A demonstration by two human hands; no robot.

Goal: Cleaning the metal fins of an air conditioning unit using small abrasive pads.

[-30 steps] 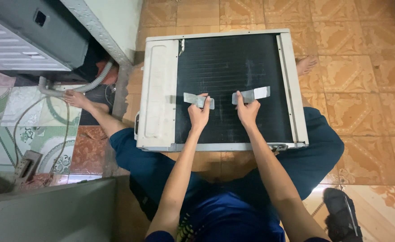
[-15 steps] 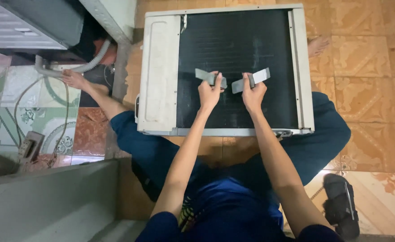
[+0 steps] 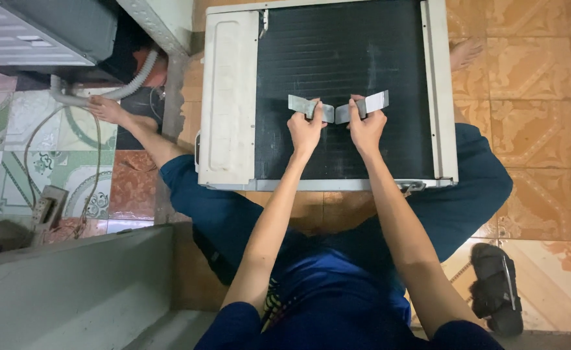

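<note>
A white air-conditioner outdoor unit [image 3: 228, 116] lies flat on the floor with its black finned coil [image 3: 337, 58] facing up. My left hand [image 3: 305, 128] grips a flat grey metal piece [image 3: 299, 105] over the coil. My right hand [image 3: 366, 128] grips a second grey metal piece [image 3: 375, 103] beside it. The two pieces almost meet end to end at the middle of the coil. My legs in blue trousers [image 3: 220, 207] spread around the unit's near edge.
Another person's hand [image 3: 107, 109] holds a grey corrugated hose [image 3: 133, 81] at the left. A second large grey casing [image 3: 45, 29] lies at the top left. A grey slab [image 3: 71, 291] fills the lower left. A black sandal [image 3: 496, 285] rests on the orange tiles at right.
Both hands with the metal pieces have stayed on the coil, close together. The view has shifted so the unit sits higher in frame. The other person's hand remains on the hose.
</note>
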